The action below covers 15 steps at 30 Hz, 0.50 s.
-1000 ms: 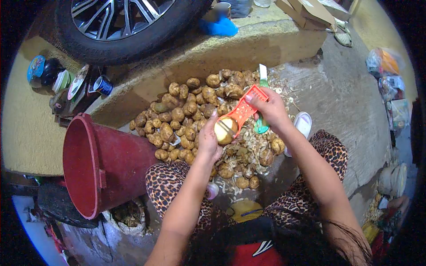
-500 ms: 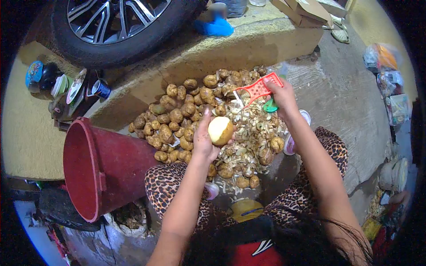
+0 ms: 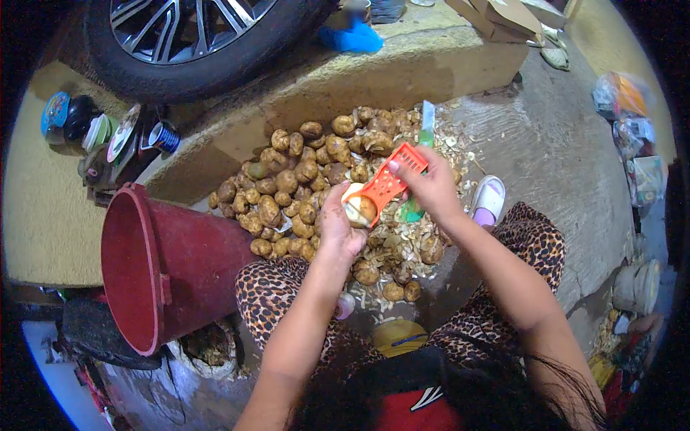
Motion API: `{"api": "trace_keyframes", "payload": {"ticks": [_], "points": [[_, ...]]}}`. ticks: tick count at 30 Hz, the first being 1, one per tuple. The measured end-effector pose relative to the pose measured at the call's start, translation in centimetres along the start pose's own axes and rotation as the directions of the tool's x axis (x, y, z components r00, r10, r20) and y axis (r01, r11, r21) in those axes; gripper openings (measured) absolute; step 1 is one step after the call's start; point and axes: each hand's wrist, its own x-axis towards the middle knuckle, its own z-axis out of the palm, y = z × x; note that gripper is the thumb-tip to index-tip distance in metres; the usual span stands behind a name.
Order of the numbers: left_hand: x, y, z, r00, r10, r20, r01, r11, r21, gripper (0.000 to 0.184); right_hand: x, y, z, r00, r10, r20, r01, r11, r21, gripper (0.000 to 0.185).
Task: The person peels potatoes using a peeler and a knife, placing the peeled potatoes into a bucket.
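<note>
My left hand (image 3: 339, 225) is wrapped round a partly peeled potato (image 3: 357, 203), pale on its upper left and brown at its lower right. My right hand (image 3: 433, 184) grips an orange peeler (image 3: 389, 179), whose blade end lies against the potato. A green-handled tool with a pale blade (image 3: 427, 129) shows behind the right hand; whether the fingers hold it too is unclear. Beyond and left of my hands is a heap of unpeeled potatoes (image 3: 286, 181). Loose peelings (image 3: 402, 248) lie under and around the hands.
A red bucket (image 3: 201, 266) lies tipped at the left, its mouth facing left. A wheel (image 3: 194, 43) rests on the yellow ledge (image 3: 323, 93) at the back. A blue plastic bag (image 3: 351, 39) is on the ledge. Plastic bags (image 3: 624, 97) lie far right.
Since half a second ago my right hand and the orange peeler have moved left and down, from beyond the peelings onto the potato. My left hand still holds the potato.
</note>
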Motion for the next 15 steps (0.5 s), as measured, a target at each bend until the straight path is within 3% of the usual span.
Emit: {"api": "trace_keyframes", "payload": {"ticks": [1, 3, 4, 7, 10, 13, 14, 15], "points": [[-0.3, 0.0, 0.1, 0.999, 0.013, -0.039, -0.011, 0.999, 0.051, 0.027, 0.7, -0.2, -0.9, 0.996, -0.035, -0.083, 0.032, 0.999, -0.037, 0.018], [0.0, 0.4, -1.0, 0.994, -0.028, 0.109, 0.023, 0.999, 0.047, 0.026, 2.3, -0.6, -3.1, 0.964, -0.112, -0.241, 0.085, 0.989, -0.119, 0.018], [0.2, 0.5, -1.5, 0.982, -0.046, 0.183, 0.038, 0.998, 0.047, 0.025, 2.5, -0.6, -3.5, 0.974, -0.076, -0.214, 0.066, 0.996, -0.055, 0.019], [0.7, 0.6, -1.5, 0.981, -0.076, 0.180, 0.071, 0.997, 0.034, 0.026, 2.3, -0.9, -3.2, 0.995, 0.029, -0.094, -0.021, 0.996, 0.083, 0.021], [0.0, 0.3, 0.1, 0.997, -0.026, 0.077, 0.026, 1.000, 0.006, 0.028, 0.2, 0.2, -0.4, 0.992, 0.110, 0.068, -0.117, 0.987, 0.106, 0.017], [-0.2, 1.1, -0.9, 0.970, -0.121, 0.209, 0.122, 0.992, 0.007, 0.031, 3.4, 1.5, -3.6, 0.981, -0.011, -0.194, -0.006, 0.996, -0.088, 0.014], [-0.6, 1.2, -0.7, 0.971, -0.097, 0.217, 0.096, 0.995, 0.015, 0.032, 4.4, 1.5, -4.4, 0.957, 0.080, -0.278, -0.052, 0.993, 0.106, 0.011], [-0.3, 1.3, -0.8, 0.974, -0.087, 0.207, 0.083, 0.996, 0.027, 0.033, 4.5, 1.3, -4.2, 0.967, 0.119, -0.227, -0.083, 0.983, 0.161, 0.011]]}}
